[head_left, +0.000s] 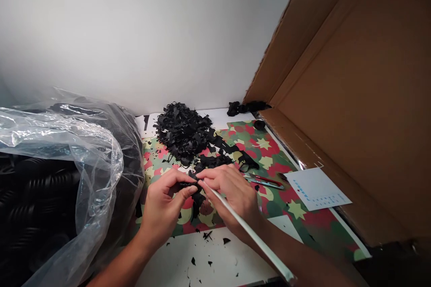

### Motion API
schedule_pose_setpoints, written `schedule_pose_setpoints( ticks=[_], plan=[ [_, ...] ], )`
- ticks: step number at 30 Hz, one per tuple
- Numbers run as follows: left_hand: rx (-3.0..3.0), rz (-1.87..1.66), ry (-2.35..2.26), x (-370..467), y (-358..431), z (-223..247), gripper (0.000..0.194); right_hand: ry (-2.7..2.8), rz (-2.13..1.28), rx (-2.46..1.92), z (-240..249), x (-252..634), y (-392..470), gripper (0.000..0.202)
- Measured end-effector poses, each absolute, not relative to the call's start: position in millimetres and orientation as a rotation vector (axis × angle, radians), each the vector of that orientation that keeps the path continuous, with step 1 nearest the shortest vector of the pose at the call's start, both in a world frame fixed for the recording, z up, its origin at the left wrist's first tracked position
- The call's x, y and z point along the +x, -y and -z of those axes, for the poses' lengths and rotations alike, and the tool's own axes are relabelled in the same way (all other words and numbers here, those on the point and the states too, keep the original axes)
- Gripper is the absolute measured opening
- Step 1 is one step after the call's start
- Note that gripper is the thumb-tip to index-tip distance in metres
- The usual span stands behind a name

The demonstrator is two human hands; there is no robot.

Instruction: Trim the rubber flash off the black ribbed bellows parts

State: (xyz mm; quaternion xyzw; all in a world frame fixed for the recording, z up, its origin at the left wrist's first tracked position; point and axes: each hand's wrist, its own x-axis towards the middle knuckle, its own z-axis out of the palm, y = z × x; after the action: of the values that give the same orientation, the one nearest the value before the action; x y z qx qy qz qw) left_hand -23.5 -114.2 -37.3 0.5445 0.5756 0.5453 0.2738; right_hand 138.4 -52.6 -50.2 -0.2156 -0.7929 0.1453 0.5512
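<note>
Near the middle of the head view, my left hand (167, 202) pinches a small black piece (187, 184) between thumb and fingers. My right hand (232, 195) is closed round a long pale stick-like tool (249, 228), whose tip meets the black piece and whose other end points down to the right. The fingertips of both hands nearly touch. Black scraps (198, 204) hang or lie just below them. Beyond the hands, a large heap of black shavings (182, 132) sits on the camouflage-patterned mat (269, 159).
At the left is a clear plastic bag (101, 143) with ribbed black parts (37, 202). Red-handled snips (266, 181) and a white card (318, 189) lie right of my hands. A cardboard box (363, 98) stands at the right, a pale wall (144, 31) behind.
</note>
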Motion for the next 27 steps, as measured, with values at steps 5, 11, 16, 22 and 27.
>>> schedule_pose_setpoints(
  ticks=[5, 11, 16, 22, 27],
  plan=[
    [1.465, -1.491, -1.543, -25, 116, 37, 0.004, 1.778, -0.753, -0.737, 49, 146, 42, 0.018],
    [1.438, -1.509, -1.55, -26, 115, 36, 0.004, 1.585, -1.468, -0.724, 52, 145, 36, 0.014],
    [1.345, -1.48, -1.538, -26, 114, 34, 0.004, 1.478, -1.806, -0.728, 57, 140, 47, 0.032],
    [1.299, -1.458, -1.547, -25, 114, 33, 0.008, 1.524, -1.403, -0.656, 47, 146, 49, 0.059],
    [1.362, -1.45, -1.58, -24, 113, 34, 0.01, 1.52, -1.379, -0.751, 47, 147, 51, 0.026]
  ],
)
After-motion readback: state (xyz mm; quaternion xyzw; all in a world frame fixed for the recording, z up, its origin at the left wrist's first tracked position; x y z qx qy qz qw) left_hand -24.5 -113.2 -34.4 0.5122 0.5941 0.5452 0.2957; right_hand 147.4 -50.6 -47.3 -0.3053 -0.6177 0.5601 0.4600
